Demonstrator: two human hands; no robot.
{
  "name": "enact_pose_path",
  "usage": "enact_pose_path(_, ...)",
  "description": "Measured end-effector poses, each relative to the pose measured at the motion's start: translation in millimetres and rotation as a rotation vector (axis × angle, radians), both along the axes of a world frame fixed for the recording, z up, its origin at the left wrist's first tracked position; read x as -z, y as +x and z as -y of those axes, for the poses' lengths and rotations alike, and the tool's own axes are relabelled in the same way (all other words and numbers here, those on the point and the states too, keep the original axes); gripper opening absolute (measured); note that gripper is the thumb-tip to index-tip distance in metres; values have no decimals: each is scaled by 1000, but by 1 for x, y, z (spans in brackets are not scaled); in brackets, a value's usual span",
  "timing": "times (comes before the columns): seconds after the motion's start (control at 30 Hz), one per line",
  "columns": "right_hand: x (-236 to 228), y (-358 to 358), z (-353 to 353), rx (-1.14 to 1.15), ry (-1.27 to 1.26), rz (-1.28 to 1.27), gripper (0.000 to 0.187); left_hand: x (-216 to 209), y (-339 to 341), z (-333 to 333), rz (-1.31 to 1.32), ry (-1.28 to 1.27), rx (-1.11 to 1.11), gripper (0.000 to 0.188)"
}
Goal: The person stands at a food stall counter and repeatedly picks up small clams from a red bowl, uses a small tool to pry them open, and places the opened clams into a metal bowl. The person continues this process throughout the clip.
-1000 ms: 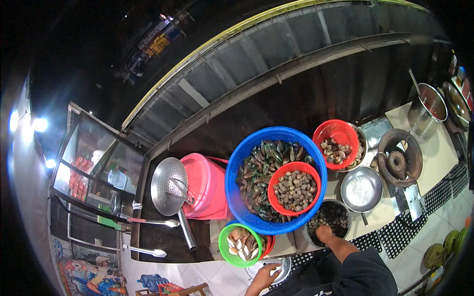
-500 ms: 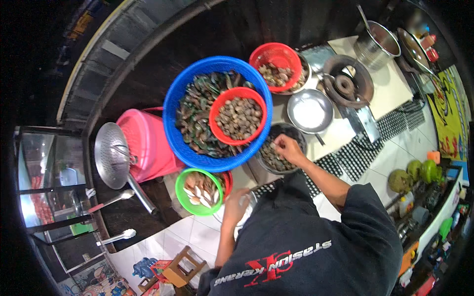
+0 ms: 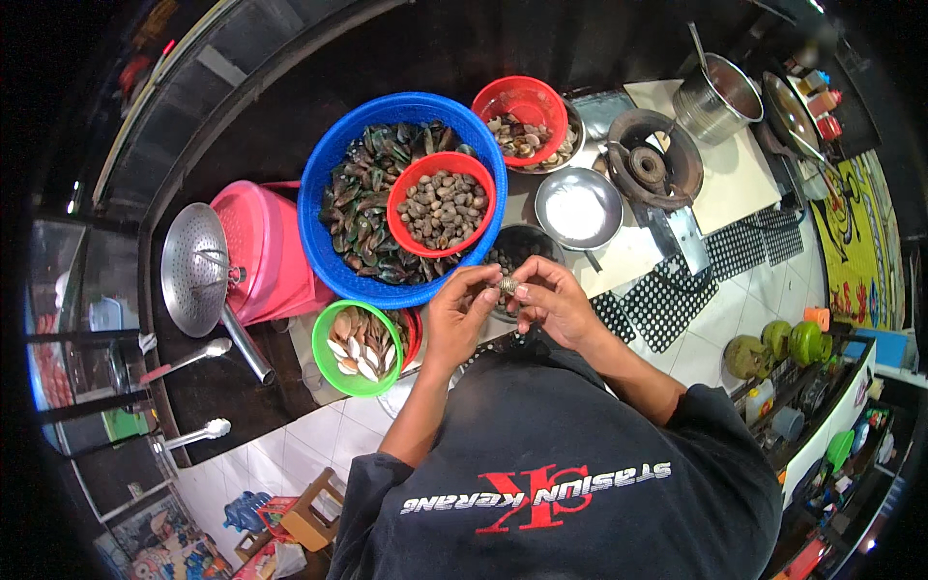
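A small ridged cockle (image 3: 507, 285) sits between the fingertips of both my hands. My left hand (image 3: 458, 317) pinches it from one side and my right hand (image 3: 561, 304) from the other, over a dark bowl (image 3: 541, 242) of cockles that my hands partly cover. Just beyond my left hand stands a big blue basket (image 3: 317, 227) of green-edged mussels (image 3: 362, 208). On those mussels rests a red basket (image 3: 491, 198) filled with cockles (image 3: 442, 210). A green basket (image 3: 322, 372) of long clams and white shells (image 3: 362, 353) stands left of my left wrist.
Further back are a red basket (image 3: 564, 116) of shells, a shallow metal pan (image 3: 580, 208), a burner (image 3: 646, 166) and a tall steel pot (image 3: 715, 101). Left stand a pink bucket (image 3: 275, 251) and a perforated metal skimmer (image 3: 193, 271). Gas cylinders (image 3: 804, 343) stand at right.
My right hand has come up out of the dark bowl with a cockle. My left hand has risen from beside the green basket to meet it, and both now hold the cockle.
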State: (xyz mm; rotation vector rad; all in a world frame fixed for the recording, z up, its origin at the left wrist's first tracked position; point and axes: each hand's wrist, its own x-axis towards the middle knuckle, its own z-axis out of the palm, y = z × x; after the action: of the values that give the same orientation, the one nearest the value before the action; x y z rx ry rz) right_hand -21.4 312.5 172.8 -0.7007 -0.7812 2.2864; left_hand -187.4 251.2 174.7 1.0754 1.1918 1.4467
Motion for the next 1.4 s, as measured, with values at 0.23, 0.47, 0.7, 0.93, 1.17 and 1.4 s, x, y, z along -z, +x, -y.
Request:
enact_pose_path(0.23, -28, 8, -7, -61, 7, -31, 10, -22, 8, -4, 92, -78, -13, 17)
enact_pose_path(0.47, -47, 13, -25, -63, 325, 105, 16, -42, 22, -8, 27, 72, -90, 16)
enact_pose_path(0.7, -62, 22, -40, -104, 529, 132, 16, -54, 34, -9, -104, 81, -210, 13)
enact_pose_path(0.93, -56, 34, -53, -187, 481, 126, 14, -55, 50, -14, -312, 115, -276, 14)
enact_pose_path(1.17, -47, 42, -64, -199, 490, 127, 13, -55, 61, -20, -411, 59, -308, 15)
enact_pose_path(1.4, -45, 38, -75, -205, 513, 94, 9, -59, 61, -29, -478, 82, -316, 14)
